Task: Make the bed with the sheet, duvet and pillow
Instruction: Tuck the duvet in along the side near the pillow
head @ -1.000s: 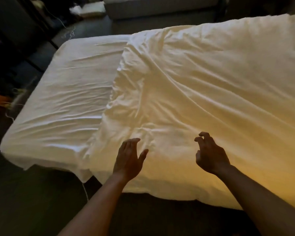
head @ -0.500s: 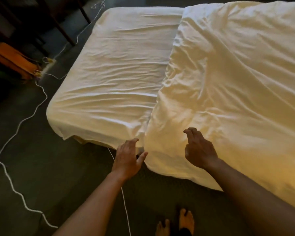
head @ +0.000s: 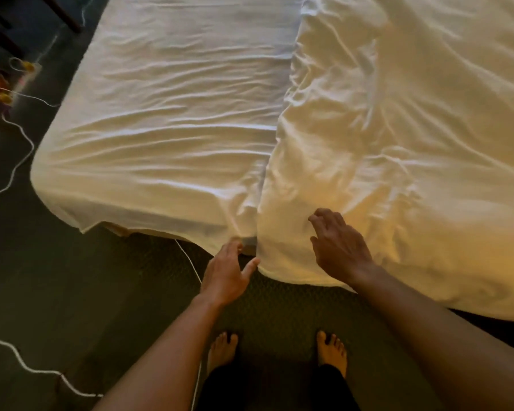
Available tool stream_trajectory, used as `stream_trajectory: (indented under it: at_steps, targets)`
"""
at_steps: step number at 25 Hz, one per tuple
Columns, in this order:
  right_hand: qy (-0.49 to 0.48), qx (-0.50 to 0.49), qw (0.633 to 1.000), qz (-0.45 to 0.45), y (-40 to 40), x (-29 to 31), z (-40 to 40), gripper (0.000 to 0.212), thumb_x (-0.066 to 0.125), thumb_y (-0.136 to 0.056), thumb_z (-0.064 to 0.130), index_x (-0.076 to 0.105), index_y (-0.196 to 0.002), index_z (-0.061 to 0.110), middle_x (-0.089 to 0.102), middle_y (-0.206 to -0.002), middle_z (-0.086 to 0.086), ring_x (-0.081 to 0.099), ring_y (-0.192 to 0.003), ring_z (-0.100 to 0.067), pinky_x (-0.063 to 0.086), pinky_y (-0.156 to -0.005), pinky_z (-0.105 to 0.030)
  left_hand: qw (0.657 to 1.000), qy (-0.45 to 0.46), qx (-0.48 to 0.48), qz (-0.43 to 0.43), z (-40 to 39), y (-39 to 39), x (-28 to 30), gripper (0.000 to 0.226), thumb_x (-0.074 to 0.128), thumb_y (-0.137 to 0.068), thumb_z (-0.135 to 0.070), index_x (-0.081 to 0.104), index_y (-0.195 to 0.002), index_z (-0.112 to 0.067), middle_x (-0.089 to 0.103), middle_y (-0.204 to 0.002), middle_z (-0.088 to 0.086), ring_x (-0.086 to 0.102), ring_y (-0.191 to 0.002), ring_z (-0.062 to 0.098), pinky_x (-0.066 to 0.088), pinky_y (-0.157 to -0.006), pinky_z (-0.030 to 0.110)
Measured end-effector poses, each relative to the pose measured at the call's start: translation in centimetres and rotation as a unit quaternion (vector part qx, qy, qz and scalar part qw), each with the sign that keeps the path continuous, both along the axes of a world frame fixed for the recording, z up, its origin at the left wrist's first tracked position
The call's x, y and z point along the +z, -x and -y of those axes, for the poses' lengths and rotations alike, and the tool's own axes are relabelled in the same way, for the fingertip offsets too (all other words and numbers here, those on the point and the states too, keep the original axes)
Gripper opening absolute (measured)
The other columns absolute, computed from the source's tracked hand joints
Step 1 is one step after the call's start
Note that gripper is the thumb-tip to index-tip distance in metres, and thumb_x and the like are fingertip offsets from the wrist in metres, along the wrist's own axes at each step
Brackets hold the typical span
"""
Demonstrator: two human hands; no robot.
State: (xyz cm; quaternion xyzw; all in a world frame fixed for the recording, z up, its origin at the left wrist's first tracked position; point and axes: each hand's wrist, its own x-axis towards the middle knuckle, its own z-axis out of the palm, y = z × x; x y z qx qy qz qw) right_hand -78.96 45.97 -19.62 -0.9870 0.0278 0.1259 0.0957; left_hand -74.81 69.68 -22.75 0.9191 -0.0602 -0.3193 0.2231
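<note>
A white sheet (head: 172, 120) covers the left part of the mattress, wrinkled, its near edge hanging loose. A thick white duvet (head: 413, 129) lies over the right part and overhangs the near side. My left hand (head: 226, 274) reaches with straight fingers to the duvet's lower left corner, fingertips at the sheet's edge, thumb touching the duvet hem. My right hand (head: 339, 247) hovers over or rests lightly on the duvet near that corner, fingers loosely spread, holding nothing. No pillow is in view.
Dark carpet (head: 72, 292) runs along the near side. A white cable (head: 9, 179) snakes across the floor on the left to a power strip (head: 24, 75). Another thin cord (head: 190, 262) runs under the bed edge. My bare feet (head: 279, 351) stand close to the bed.
The view has swung left and down, bringing the duvet's left edge to the middle. Both hands have moved left along the bed to the duvet's lower left corner.
</note>
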Motion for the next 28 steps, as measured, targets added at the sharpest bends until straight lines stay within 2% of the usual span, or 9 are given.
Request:
stream_trajectory:
  at_steps: [6, 10, 13, 16, 18, 20, 21, 25, 28]
  targets:
    - [0.044, -0.086, 0.995, 0.019, 0.3, -3.5, -2.9, 0.049, 0.064, -0.082, 0.015, 0.050, -0.127, 0.004, 0.045, -0.137, -0.015, 0.046, -0.123, -0.032, 0.056, -0.077, -0.043, 0.991, 0.057, -0.084, -0.089, 1.2, -3.0, -4.8, 0.063, 0.043, -0.088, -0.063, 0.035, -0.141, -0.029, 0.039, -0.147, 0.002, 0.039, -0.134, 0.023, 0.039, -0.107, 0.050]
    - [0.028, -0.177, 0.983, 0.044, 0.4, -4.6, -5.3, 0.057, 0.056, -0.081, 0.013, 0.042, -0.136, 0.004, 0.037, -0.143, -0.014, 0.035, -0.132, -0.032, 0.051, -0.089, -0.045, 0.983, 0.088, -0.095, -0.128, 1.8, -4.0, -6.0, 0.047, 0.049, -0.096, -0.042, 0.046, -0.136, -0.018, 0.054, -0.135, 0.006, 0.048, -0.126, 0.026, 0.040, -0.107, 0.043]
    - [0.015, -0.208, 0.976, 0.055, 2.3, -4.7, -7.0, 0.064, 0.056, -0.079, 0.009, 0.037, -0.141, 0.005, 0.027, -0.150, -0.014, 0.029, -0.137, -0.032, 0.049, -0.092, -0.042, 0.981, 0.082, -0.122, -0.129, 2.5, -4.6, -5.5, 0.037, 0.052, -0.097, -0.034, 0.054, -0.128, -0.014, 0.060, -0.123, 0.006, 0.054, -0.116, 0.024, 0.044, -0.098, 0.034]
    - [-0.024, -0.266, 0.962, 0.053, 6.0, -4.9, -10.0, 0.060, 0.057, -0.086, 0.015, 0.036, -0.142, 0.007, 0.022, -0.153, -0.013, 0.032, -0.136, -0.030, 0.048, -0.095, -0.042, 0.975, 0.091, -0.128, -0.156, 2.2, -4.3, -4.1, 0.036, 0.055, -0.096, -0.029, 0.054, -0.130, -0.017, 0.059, -0.125, 0.003, 0.056, -0.114, 0.023, 0.048, -0.098, 0.040]
    - [-0.129, -0.378, 0.916, -0.030, 8.6, -4.9, -12.9, 0.063, 0.047, -0.096, 0.040, 0.023, -0.148, 0.015, 0.012, -0.156, -0.006, 0.025, -0.140, -0.023, 0.037, -0.107, -0.040, 0.965, 0.122, -0.110, -0.203, 2.0, -3.6, -2.8, 0.028, 0.057, -0.095, -0.024, 0.056, -0.123, -0.020, 0.062, -0.119, 0.002, 0.063, -0.106, 0.022, 0.057, -0.085, 0.042]
    - [-0.195, -0.445, 0.865, -0.123, 10.3, -4.9, -16.3, 0.079, 0.041, -0.090, 0.063, 0.011, -0.150, 0.021, 0.007, -0.157, -0.003, 0.021, -0.141, -0.020, 0.030, -0.112, -0.038, 0.957, 0.140, -0.082, -0.240, 2.2, -2.8, -1.0, 0.022, 0.056, -0.095, -0.019, 0.057, -0.117, -0.017, 0.065, -0.110, 0.004, 0.068, -0.092, 0.020, 0.060, -0.072, 0.034]
    - [-0.196, -0.466, 0.853, -0.130, 10.6, -5.0, -17.9, 0.087, 0.043, -0.085, 0.069, 0.010, -0.149, 0.021, 0.008, -0.156, -0.003, 0.023, -0.140, -0.019, 0.031, -0.111, -0.038, 0.956, 0.143, -0.069, -0.248, 2.5, -2.3, 0.0, 0.021, 0.056, -0.096, -0.017, 0.057, -0.117, -0.015, 0.066, -0.106, 0.006, 0.069, -0.087, 0.019, 0.060, -0.068, 0.031]
    - [-0.142, -0.606, 0.782, -0.027, 8.9, -5.5, -21.8, 0.111, 0.069, -0.063, 0.070, 0.024, -0.145, 0.011, 0.031, -0.144, -0.011, 0.040, -0.128, -0.026, 0.048, -0.096, -0.040, 0.951, 0.151, -0.021, -0.270, 4.0, -0.9, 3.5, 0.016, 0.055, -0.096, -0.012, 0.059, -0.110, -0.008, 0.068, -0.099, 0.010, 0.069, -0.082, 0.024, 0.060, -0.069, 0.035]
    - [-0.104, -0.680, 0.726, 0.025, 6.5, -5.6, -21.7, 0.098, 0.077, -0.064, 0.058, 0.037, -0.137, 0.005, 0.045, -0.132, -0.018, 0.053, -0.112, -0.032, 0.056, -0.074, -0.041, 0.942, 0.168, 0.010, -0.292, 5.2, -0.5, 4.7, 0.003, 0.056, -0.095, -0.012, 0.057, -0.096, -0.014, 0.066, -0.099, 0.011, 0.069, -0.082, 0.025, 0.061, -0.068, 0.035]
